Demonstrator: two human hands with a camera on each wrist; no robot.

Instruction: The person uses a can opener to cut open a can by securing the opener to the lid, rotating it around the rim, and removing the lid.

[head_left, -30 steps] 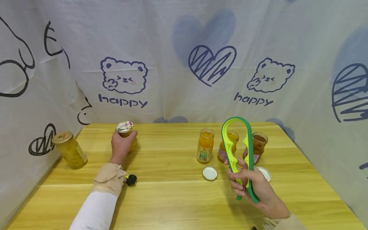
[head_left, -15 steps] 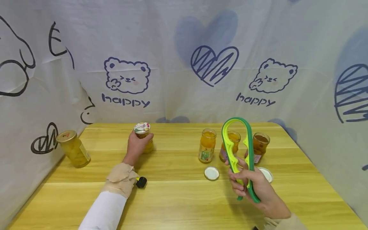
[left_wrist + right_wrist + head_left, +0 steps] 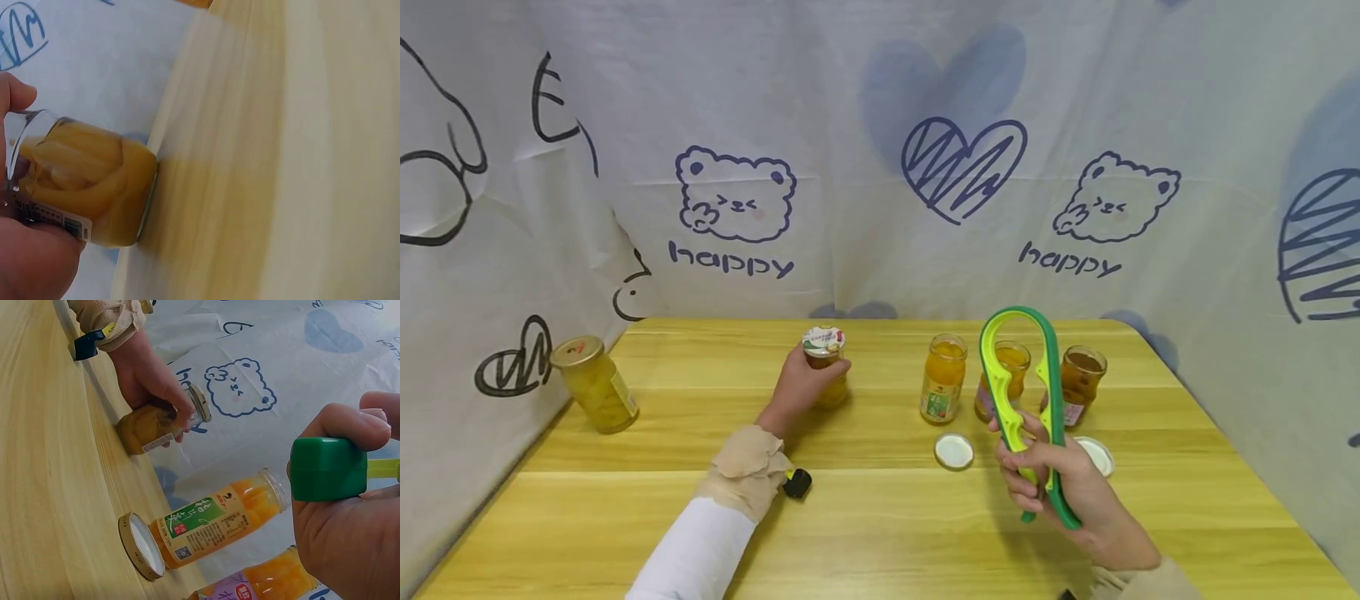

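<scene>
My left hand (image 3: 797, 390) grips a lidded glass jar of yellow fruit (image 3: 835, 393), thumb on one side below the patterned lid (image 3: 823, 340). The left wrist view shows the jar's (image 3: 94, 181) base at the tabletop; whether it touches or hovers slightly I cannot tell. Raised over the table, my right hand (image 3: 1078, 492) holds a green and yellow jar opener (image 3: 1053, 400) by its handles, loop upward. Behind the opener, partly hidden, are a lidless purple-labelled jar (image 3: 1017, 367) and a lidless darker jar (image 3: 1082, 379). To their left stands a lidless jar of orange fruit (image 3: 943, 383).
Two lids lie upturned before the jars: one lid (image 3: 953, 452) near the orange jar, another lid (image 3: 1097, 457) partly behind my right hand. A gold-lidded jar (image 3: 597, 387) stands at the far left. White printed cloth (image 3: 850, 167) encloses the wooden table (image 3: 880, 533).
My left hand has moved the patterned-lid jar rightward across the table, closer to the lidless jars. The right hand keeps the jar opener in nearly the same place. The head view has shifted slightly.
</scene>
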